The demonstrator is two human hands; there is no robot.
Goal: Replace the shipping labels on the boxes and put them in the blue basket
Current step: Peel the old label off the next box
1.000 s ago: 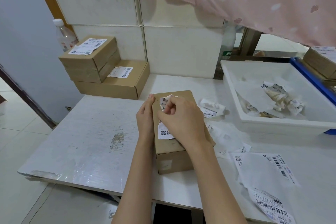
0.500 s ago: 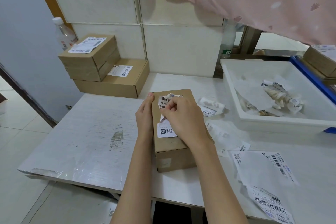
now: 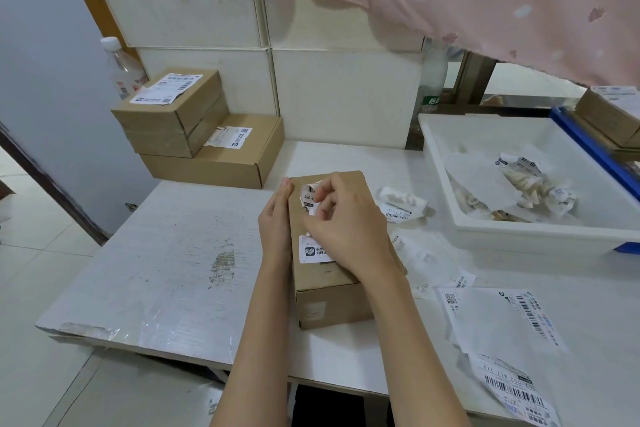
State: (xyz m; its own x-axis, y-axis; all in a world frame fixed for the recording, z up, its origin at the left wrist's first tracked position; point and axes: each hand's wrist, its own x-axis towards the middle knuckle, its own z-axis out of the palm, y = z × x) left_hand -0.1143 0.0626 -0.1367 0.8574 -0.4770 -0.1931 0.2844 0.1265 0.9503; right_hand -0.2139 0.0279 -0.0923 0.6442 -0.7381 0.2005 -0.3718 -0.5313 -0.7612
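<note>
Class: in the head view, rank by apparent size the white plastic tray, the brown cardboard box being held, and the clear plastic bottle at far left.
1. White plastic tray
2. Brown cardboard box, though it sits nearer the camera
3. Clear plastic bottle, partly hidden

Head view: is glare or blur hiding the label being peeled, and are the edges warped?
Head view: even, soft light; label sharp, partly covered by right hand; mild sheen on table's film; wide-angle bending at edges, walls lean.

boxes (image 3: 329,253): 4; bottles (image 3: 121,69): 2; trays (image 3: 519,232): 1; hands (image 3: 349,229): 2
</note>
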